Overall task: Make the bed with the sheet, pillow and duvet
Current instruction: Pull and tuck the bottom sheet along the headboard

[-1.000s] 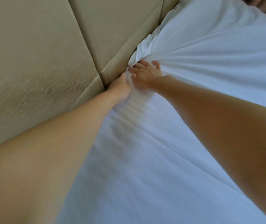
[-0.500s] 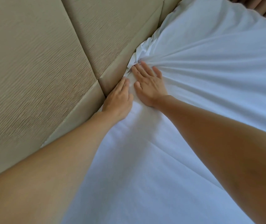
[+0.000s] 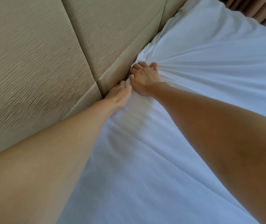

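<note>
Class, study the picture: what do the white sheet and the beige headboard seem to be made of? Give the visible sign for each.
The sheet: thin woven cloth, probably cotton, matt; it gathers into fine soft folds fanning from where the right hand grips it. The headboard: padded panels in fabric or textured vinyl, slight sheen; fine wavy ribbing, rounded seams between panels.

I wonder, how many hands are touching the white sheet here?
2. The left hand presses the sheet down beside the headboard; the right hand, just beyond it, grips gathered folds. None seem hidden.
</note>
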